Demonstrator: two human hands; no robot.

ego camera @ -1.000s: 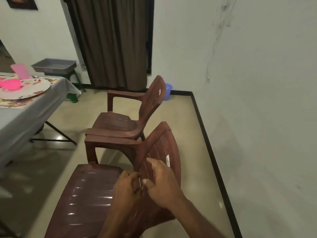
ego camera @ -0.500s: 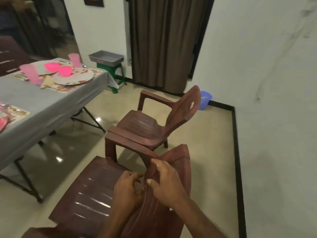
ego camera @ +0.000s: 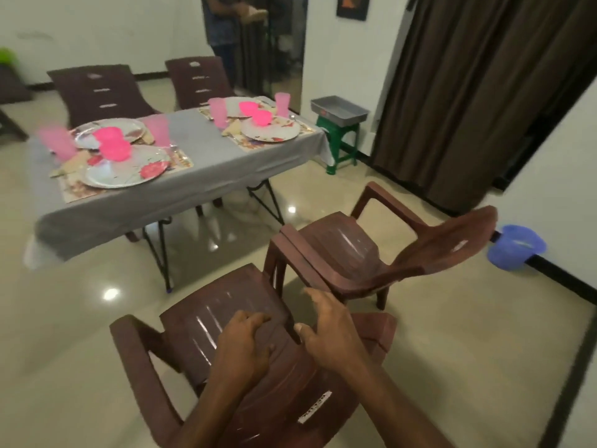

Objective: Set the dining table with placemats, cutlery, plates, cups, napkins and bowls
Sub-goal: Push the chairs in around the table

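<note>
A brown plastic chair (ego camera: 206, 321) stands right in front of me, tilted. My left hand (ego camera: 242, 347) and my right hand (ego camera: 329, 334) both grip the top of its backrest. A second brown chair (ego camera: 339, 253) stands just beyond it. The dining table (ego camera: 193, 176) with a grey cloth is at the upper left. On it lie floral placemats (ego camera: 76, 192), metal plates (ego camera: 119, 173), pink bowls (ego camera: 114, 148), pink cups (ego camera: 218, 113) and folded napkins (ego camera: 69, 164).
Two dark chairs (ego camera: 97, 92) stand on the table's far side. A green stool with a grey tray (ego camera: 339, 109) is by the brown curtain (ego camera: 468, 92). A blue bucket (ego camera: 513, 247) sits at the right wall. A person (ego camera: 226, 30) stands in the far doorway.
The view has swung left, bringing the whole table into sight. The chair under my hands has turned with me, and both hands have stayed on its backrest.
</note>
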